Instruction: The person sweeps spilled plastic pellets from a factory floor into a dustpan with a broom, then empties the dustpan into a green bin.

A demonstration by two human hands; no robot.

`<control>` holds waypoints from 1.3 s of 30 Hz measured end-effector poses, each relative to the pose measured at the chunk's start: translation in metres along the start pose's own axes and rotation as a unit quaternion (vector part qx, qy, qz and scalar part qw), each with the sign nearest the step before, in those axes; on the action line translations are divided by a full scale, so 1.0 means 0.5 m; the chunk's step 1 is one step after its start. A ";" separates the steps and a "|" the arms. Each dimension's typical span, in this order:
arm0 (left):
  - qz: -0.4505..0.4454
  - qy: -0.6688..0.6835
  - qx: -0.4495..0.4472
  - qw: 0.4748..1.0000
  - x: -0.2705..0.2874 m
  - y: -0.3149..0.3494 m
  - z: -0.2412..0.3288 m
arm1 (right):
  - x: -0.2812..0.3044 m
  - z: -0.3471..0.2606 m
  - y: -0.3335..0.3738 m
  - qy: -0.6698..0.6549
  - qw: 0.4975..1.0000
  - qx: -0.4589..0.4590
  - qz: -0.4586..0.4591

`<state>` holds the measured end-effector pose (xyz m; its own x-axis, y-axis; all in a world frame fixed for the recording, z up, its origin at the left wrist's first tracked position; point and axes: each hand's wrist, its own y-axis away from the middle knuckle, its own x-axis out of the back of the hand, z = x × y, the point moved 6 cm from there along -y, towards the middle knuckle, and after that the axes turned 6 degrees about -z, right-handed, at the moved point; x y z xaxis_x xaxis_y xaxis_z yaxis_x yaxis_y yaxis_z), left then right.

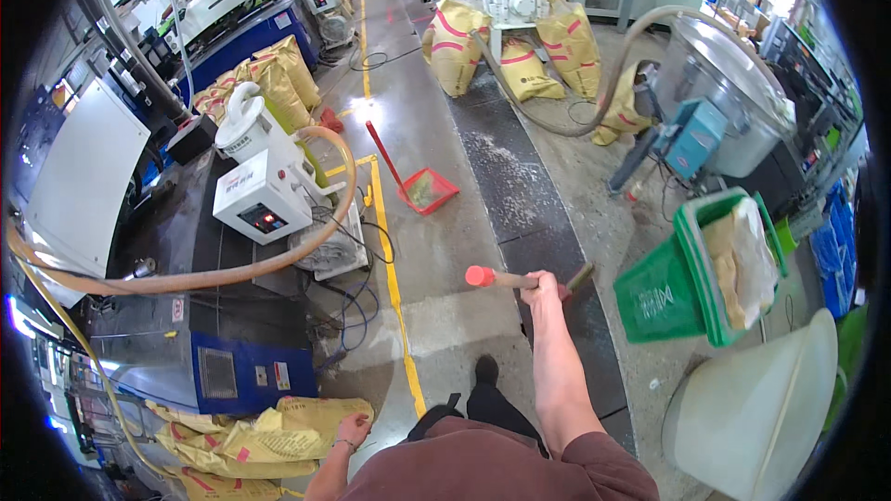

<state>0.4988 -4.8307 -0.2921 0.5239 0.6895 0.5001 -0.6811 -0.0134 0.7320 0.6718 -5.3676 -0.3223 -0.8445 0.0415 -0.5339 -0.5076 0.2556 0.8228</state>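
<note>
My right hand [540,289] reaches forward with its fingers wrapped round the stick of what looks like a broom [506,278]. A red cap tips the stick on the left, and a brownish end shows past my hand on the right. My left hand [352,430] hangs low beside several yellow sacks [278,431], with loosely bent fingers and nothing visible in it. Ahead on the floor stands a red dustpan [430,191] with a long upright handle and some pale material inside. Pale granules [510,181] are scattered over the dark floor strip to its right.
A green bin [654,288] and a large whitish tub [742,408] stand at the right. A white machine [264,195] with a thick hose [232,276] is on the left, cables below. Yellow sacks [455,46] and a steel drum [715,83] stand farther off.
</note>
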 end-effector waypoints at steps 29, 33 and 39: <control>0.219 0.120 -0.188 0.950 0.519 -0.983 1.103 | -0.675 -0.142 -0.227 0.774 0.625 0.041 -0.093; 0.245 0.131 -0.102 0.955 0.530 -1.022 1.138 | -0.844 -0.201 -0.368 0.815 0.564 0.028 -0.127; 0.284 0.274 -0.055 0.917 0.535 -0.998 1.136 | -1.142 -0.216 -0.521 0.839 0.497 0.005 -0.219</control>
<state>1.2694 -5.0506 -0.2609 -0.2462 0.8549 0.4566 -0.8281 -0.4303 0.3592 1.2678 -5.5624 -0.2108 0.3907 -0.8832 0.2596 -0.7117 -0.1110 0.6937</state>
